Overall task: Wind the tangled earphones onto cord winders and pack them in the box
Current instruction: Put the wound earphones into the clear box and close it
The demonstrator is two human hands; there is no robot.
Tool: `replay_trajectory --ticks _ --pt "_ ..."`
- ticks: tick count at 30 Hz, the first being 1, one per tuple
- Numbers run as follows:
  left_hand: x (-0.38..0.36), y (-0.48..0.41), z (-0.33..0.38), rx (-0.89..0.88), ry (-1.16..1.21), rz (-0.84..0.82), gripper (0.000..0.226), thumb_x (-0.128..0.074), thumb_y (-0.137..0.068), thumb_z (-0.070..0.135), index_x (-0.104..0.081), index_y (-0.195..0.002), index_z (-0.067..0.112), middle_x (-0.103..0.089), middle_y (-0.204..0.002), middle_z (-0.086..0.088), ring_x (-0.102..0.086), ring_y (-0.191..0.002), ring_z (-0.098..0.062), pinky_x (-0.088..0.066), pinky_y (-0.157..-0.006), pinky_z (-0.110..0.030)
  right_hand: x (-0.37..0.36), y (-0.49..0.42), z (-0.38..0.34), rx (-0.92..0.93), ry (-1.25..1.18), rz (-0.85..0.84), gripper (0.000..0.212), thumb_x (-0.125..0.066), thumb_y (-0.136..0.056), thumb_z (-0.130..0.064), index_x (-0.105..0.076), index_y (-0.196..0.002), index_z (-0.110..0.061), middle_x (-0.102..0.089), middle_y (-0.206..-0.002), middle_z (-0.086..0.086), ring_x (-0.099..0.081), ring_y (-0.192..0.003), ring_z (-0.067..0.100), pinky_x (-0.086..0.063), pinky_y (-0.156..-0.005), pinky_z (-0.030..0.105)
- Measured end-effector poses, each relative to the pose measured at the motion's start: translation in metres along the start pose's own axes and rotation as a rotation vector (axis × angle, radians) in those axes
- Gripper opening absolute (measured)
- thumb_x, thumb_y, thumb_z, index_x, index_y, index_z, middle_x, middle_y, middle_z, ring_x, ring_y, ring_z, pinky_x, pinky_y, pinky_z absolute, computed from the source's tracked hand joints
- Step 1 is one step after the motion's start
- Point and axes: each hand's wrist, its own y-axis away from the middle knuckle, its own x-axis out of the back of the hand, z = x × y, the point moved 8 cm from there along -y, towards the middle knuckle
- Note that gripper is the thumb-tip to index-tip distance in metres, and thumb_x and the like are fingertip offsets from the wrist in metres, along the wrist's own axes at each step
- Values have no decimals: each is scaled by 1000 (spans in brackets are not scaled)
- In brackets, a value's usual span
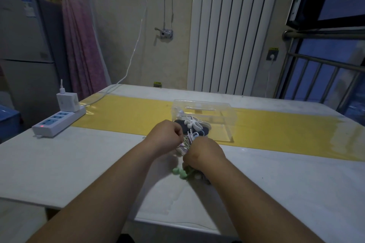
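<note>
A tangle of thin earphone cords (pixel 188 140), green, white and purple, hangs between my two hands at the table's middle. My left hand (pixel 166 136) pinches the cords from the left. My right hand (pixel 203 154) grips the bundle from the right. Mint-green pieces (pixel 180 172) lie on the table under my right wrist. Just beyond the hands stands a clear plastic box (pixel 217 116) on the yellow mat (pixel 128 112). In front of the box rest a white cord winder (pixel 192 122) and a dark one (pixel 183 127).
A white power strip (pixel 57 122) with a charger (pixel 66 101) plugged in lies at the table's left edge, and its cable runs up the wall. A radiator stands behind the table, a fridge at the left, window bars at the right.
</note>
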Motion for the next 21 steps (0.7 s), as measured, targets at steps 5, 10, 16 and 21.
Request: replay_trajectory --ticks 5,10,16,21 --pt "-2 6 4 -269 -304 -83 62 -78 -66 18 -49 -120 27 -46 -115 7 -43 -108 -17 -41 -87 -30 5 -1 -3 101 16 21 15 -69 -73 -18 -55 -71 -14 -59 -74 4 -57 -68 21 -40 -50 25" --pt "-13 4 4 -375 -448 -174 100 -89 -60 36 -38 -146 25 -45 -145 1 -41 -132 -18 -33 -108 -27 5 0 -4 275 -14 -68 32 -74 -69 -26 -65 -98 -15 -68 -89 6 -63 -80 21 -54 -68 32" --pt "-18 -1 3 -314 -487 -293 90 -86 -66 34 -41 -144 32 -53 -135 8 -51 -122 -15 -41 -101 -29 10 6 1 398 -45 -164 36 -73 -72 -18 -65 -107 -23 -68 -89 1 -63 -78 18 -51 -67 28" --pt "-27 -3 1 -273 -437 -309 40 -73 -70 30 -65 -108 34 -70 -97 7 -62 -83 -14 -52 -75 -30 16 0 6 426 -73 -131 53 -73 -68 -14 -57 -116 -30 -61 -96 -7 -58 -85 15 -47 -68 27"
